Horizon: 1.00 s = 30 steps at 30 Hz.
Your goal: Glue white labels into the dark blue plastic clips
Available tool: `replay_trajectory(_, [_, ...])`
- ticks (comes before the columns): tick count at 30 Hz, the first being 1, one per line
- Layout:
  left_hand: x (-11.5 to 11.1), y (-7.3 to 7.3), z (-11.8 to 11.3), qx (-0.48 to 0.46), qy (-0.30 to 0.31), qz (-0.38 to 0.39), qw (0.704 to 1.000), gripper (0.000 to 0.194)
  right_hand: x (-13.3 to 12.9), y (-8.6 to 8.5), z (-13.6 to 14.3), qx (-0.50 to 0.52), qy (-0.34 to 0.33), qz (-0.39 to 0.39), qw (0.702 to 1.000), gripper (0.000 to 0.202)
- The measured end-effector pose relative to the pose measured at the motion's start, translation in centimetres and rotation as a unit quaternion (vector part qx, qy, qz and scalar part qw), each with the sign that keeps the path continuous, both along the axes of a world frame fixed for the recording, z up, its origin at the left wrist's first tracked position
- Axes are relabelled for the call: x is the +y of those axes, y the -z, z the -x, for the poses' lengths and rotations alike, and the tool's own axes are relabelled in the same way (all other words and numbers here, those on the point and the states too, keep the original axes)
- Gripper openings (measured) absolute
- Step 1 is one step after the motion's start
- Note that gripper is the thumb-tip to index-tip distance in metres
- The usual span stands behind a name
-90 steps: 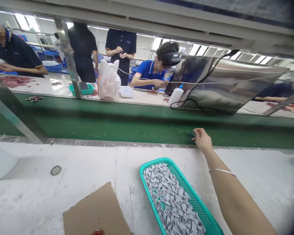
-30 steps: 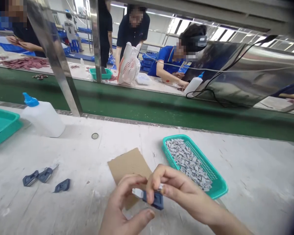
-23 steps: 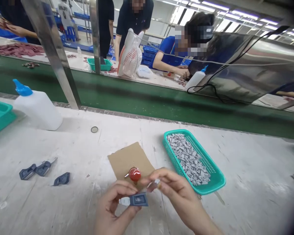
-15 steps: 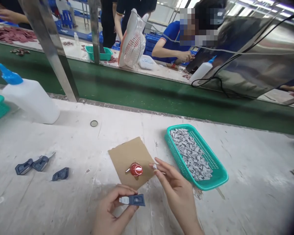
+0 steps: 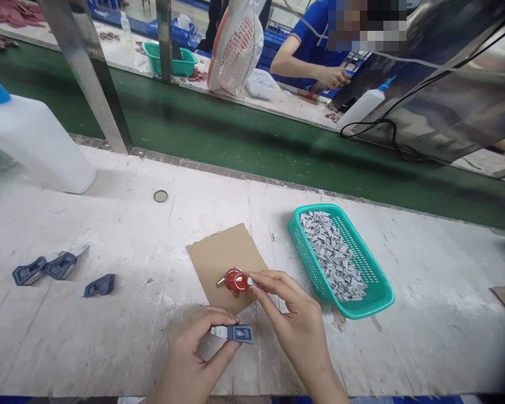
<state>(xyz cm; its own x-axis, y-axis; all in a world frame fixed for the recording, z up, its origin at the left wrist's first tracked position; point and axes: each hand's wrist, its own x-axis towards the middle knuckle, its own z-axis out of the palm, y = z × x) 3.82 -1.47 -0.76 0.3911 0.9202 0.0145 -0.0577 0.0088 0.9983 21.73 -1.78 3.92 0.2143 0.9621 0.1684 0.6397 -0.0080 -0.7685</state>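
Note:
My left hand pinches a dark blue-grey part with a pale end, in front of the brown cardboard. My right hand holds a small light grey piece between thumb and fingertips, at the right edge of a glossy red blob on the cardboard. Whether the piece touches the red blob is hard to tell. To the right, a green basket holds several small grey pieces.
Several dark parts lie at the left. A white bottle stands behind them, near a bottle cap. A metal post rises at the bench's back edge. Across the green strip, a person's hand works beside a bottle.
My right hand has moved left with its small piece, to the red blob. The part in my left hand now shows a raised rectangular detail. The camera view has shifted.

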Motion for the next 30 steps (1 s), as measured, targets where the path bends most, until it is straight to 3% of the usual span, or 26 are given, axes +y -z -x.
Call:
replay_trajectory(6, [0.34,-0.72,0.47,0.027,-0.013,0.040,0.999,0.019,0.17,-0.03,0.11,-0.015,-0.015,0.011,1.000,0.017])
replay_trajectory(14, [0.28,-0.54,0.62,0.010,-0.015,0.078,0.997,0.020,0.16,-0.19,0.22,-0.008,-0.024,0.015,1.000,0.019])
replay_trajectory(30, [0.17,-0.72,0.58,0.026,-0.019,0.083,0.996,0.018,0.12,0.76,0.24,-0.046,-0.016,-0.088,0.995,0.019])
